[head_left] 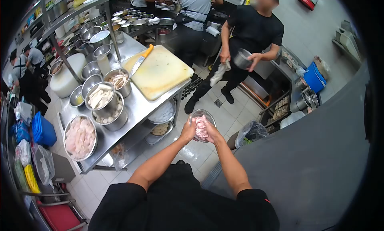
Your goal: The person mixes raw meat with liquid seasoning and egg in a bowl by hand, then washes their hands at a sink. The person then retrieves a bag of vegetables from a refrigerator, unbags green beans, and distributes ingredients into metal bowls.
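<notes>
Two hands, one bowl of raw meat, out over the floor.
Right of the steel table [138, 115] and apart from it, the round bowl [211, 117] opens upward; being round, it has no clear long axis. The left hand [187, 131] and right hand [213, 134] clasp opposite sides — best kept level, pressure even, thumbs light. Between them the pink meat [201, 128] lies lengthwise, pointing roughly away from the body.

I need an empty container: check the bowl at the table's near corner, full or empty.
Full: pale, raw-looking pieces fill the bowl to its rim.
</notes>
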`<state>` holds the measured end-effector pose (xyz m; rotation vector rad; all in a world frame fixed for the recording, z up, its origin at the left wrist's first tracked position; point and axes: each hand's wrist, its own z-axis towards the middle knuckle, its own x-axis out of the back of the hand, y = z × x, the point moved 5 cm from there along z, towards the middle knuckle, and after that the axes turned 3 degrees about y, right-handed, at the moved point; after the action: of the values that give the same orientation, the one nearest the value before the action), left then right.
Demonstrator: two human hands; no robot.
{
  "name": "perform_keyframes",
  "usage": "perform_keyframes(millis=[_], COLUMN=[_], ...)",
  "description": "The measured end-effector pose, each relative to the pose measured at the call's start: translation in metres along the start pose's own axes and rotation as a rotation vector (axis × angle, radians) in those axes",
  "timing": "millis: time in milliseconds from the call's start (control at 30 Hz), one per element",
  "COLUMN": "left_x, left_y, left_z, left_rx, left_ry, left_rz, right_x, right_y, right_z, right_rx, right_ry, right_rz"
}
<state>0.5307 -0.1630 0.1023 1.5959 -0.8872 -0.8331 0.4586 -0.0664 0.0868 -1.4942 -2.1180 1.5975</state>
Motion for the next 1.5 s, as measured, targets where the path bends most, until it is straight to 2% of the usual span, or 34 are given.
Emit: perform_keyframes(millis=[33,100,133,233,300,367,400,433,500,533,567,633,700,733,767,800,833,867,900,967,1000,1067,1100,1167,1200,1233,1300,1333,1367,1400,1433,1467,1500], left_x=[0.004,0.006,0.011,0.032,0.051,0.071,0.08,0.087,0.097,0.1,0.103,0.115,0.119,0.122,0.118,0.109,0.108,0.107,0.107,0.113,0.12,0.122,0.122,0.122,0.119,0.118,0.121,0.12,0.119,0.119,0.119,0.119,0.119], left_y=[-0.003,-0.015,-0.019,-0.027,-0.037,-0.037,-0.047,-0.037,-0.021,-0.029,-0.037,-0.005,-0.022,-0.012,-0.017,-0.033,-0.025,-0.026,-0.007,-0.022,-0.015,-0.029,-0.035,-0.041,-0.041,-0.034,-0.021,-0.019,-0.019,-0.017,-0.012,-0.008,-0.005], left_z=[-0.01,-0.03,-0.038,-0.064,-0.076,-0.093,-0.094,-0.107,-0.129,-0.128,-0.127,-0.159,-0.158,-0.169,-0.173,-0.174,-0.185,-0.195,-0.213,-0.204,-0.213,-0.215,-0.217,-0.214,-0.214,-0.218,-0.224,-0.226,-0.226,-0.222,-0.224,-0.226,-0.227], left_rx=[0.001,0.239,0.215,0.256,0.337,0.392,0.364,0.314,0.259,0.218,0.179,0.191,-0.029,-0.147,-0.15,-0.152,-0.155,0.076,0.302,0.346,0.376,0.455,0.503,0.461,0.427,0.423,0.343,0.265,0.258,0.121,0.088,0.056,0.023], left_ry=[0.0,-0.17,-0.226,-0.303,-0.248,-0.317,-0.305,-0.286,-0.163,-0.138,-0.116,-0.078,-0.075,-0.054,-0.059,-0.178,-0.282,-0.331,-0.373,-0.398,-0.381,-0.399,-0.396,-0.44,-0.501,-0.497,-0.326,-0.221,-0.221,-0.196,-0.206,-0.216,-0.225], left_rz=[-0.004,-0.232,-0.245,-0.159,-0.106,-0.17,-0.147,-0.213,-0.203,-0.203,-0.203,-0.288,-0.339,-0.214,-0.216,-0.134,-0.05,-0.099,-0.153,-0.199,-0.149,-0.13,-0.133,-0.172,-0.202,-0.209,-0.195,-0.152,-0.158,-0.085,-0.079,-0.073,-0.068], right_x=[-0.005,-0.022,-0.023,-0.037,-0.053,-0.066,-0.068,-0.088,-0.119,-0.131,-0.132,-0.129,-0.115,-0.109,-0.105,-0.099,-0.11,-0.123,-0.134,-0.155,-0.152,-0.169,-0.171,-0.176,-0.162,-0.17,-0.168,-0.163,-0.156,-0.152,-0.155,-0.16,-0.161], right_y=[0.008,0.021,0.035,0.067,0.083,0.07,0.07,0.067,0.071,0.076,0.086,0.114,0.116,0.117,0.118,0.12,0.12,0.121,0.119,0.129,0.128,0.134,0.129,0.12,0.117,0.11,0.102,0.109,0.118,0.125,0.13,0.13,0.131], right_z=[-0.009,-0.024,-0.023,-0.034,-0.052,-0.081,-0.085,-0.101,-0.115,-0.124,-0.125,-0.13,-0.14,-0.143,-0.148,-0.144,-0.146,-0.149,-0.159,-0.168,-0.172,-0.178,-0.18,-0.185,-0.181,-0.189,-0.205,-0.204,-0.2,-0.198,-0.2,-0.204,-0.201], right_rx=[-0.002,-0.022,-0.005,0.125,0.137,0.504,0.549,0.751,1.231,1.21,0.925,0.64,0.861,0.953,1.035,0.772,0.621,0.469,0.481,0.333,0.342,0.525,0.529,0.611,0.385,0.387,0.09,0.191,0.194,0.165,0.131,0.142,0.144], right_ry=[0.002,-0.058,-0.088,-0.097,-0.004,0.32,0.443,0.443,0.595,0.611,0.498,0.414,0.693,0.816,0.945,0.93,0.853,0.775,0.743,0.364,0.34,-0.168,-0.189,-0.261,-0.141,-0.147,0.018,0.026,0.027,0.091,0.152,0.135,0.138], right_rz=[-0.003,0.295,0.351,0.483,0.53,0.09,-0.163,-0.449,-1.231,-1.237,-0.884,-0.523,-0.549,-0.56,-0.572,-0.62,-0.633,-0.657,-0.658,-1.096,-1.108,-1.33,-1.337,-1.537,-1.73,-1.737,-1.592,-1.405,-1.413,-1.09,-0.762,-0.599,-0.596])
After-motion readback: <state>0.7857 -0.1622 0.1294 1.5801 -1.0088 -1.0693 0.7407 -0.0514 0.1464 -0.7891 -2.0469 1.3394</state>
